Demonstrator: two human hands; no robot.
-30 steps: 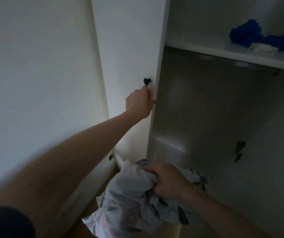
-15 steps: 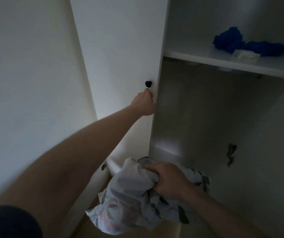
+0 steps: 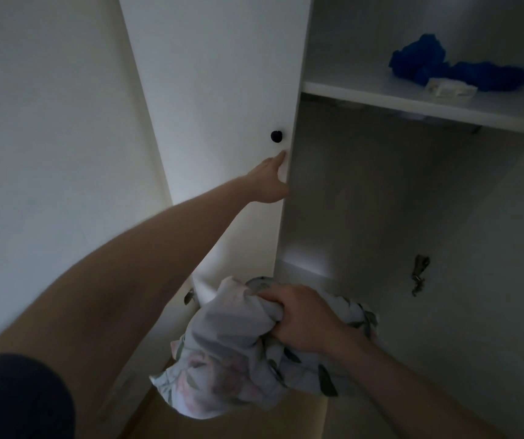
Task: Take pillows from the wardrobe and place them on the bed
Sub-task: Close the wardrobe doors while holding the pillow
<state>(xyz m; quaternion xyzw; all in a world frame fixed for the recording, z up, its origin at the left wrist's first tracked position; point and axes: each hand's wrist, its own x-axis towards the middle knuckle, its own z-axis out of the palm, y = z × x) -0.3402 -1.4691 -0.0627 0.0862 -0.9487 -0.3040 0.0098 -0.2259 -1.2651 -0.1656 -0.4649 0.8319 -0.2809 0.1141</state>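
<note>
My right hand [image 3: 301, 318] grips the bunched top of a white pillow [image 3: 229, 359] with a leaf and flower print, which hangs low in front of the wardrobe. My left hand [image 3: 270, 182] reaches out with fingers flat on the free edge of the white wardrobe door [image 3: 222, 106], just below its black knob [image 3: 275, 136]. The wardrobe's lower compartment [image 3: 381, 201] stands dark, and no other pillow shows in it.
A shelf [image 3: 412, 106] in the wardrobe carries a blue cloth bundle [image 3: 438, 64] and a small white packet [image 3: 449, 88]. A metal hinge fitting [image 3: 419, 277] hangs on the right inner wall. A plain wall [image 3: 48, 153] fills the left side.
My left hand went from curled on the door edge to flat fingers against it, and the door swung further left. The pillow stays in my right hand.
</note>
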